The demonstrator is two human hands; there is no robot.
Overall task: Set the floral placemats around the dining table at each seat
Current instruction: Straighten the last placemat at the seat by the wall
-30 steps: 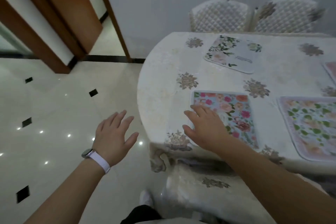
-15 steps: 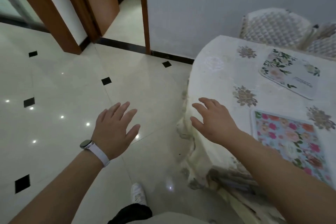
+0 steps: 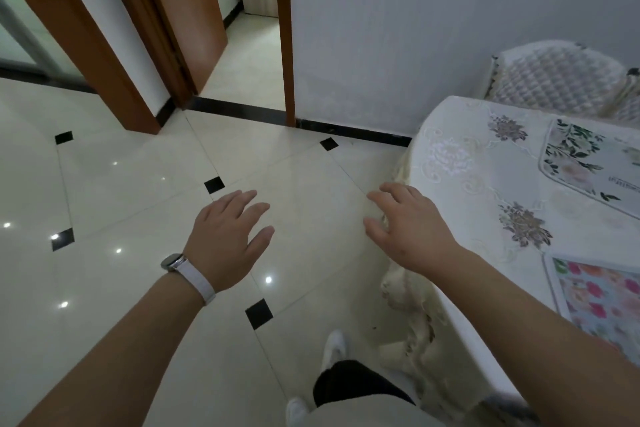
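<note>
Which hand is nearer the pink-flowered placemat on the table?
Right. The right hand hovers by the edge of the table, apart from the pink-flowered placemat and to its left in the view; the left hand is farther off, over the floor.

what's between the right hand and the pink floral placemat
Nothing visible does. The right hand is open at the table's edge, and only flat tablecloth lies between it and the pink floral placemat.

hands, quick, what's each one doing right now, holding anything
left hand: open, fingers spread, holding nothing
right hand: open, fingers loosely curved, holding nothing
</note>
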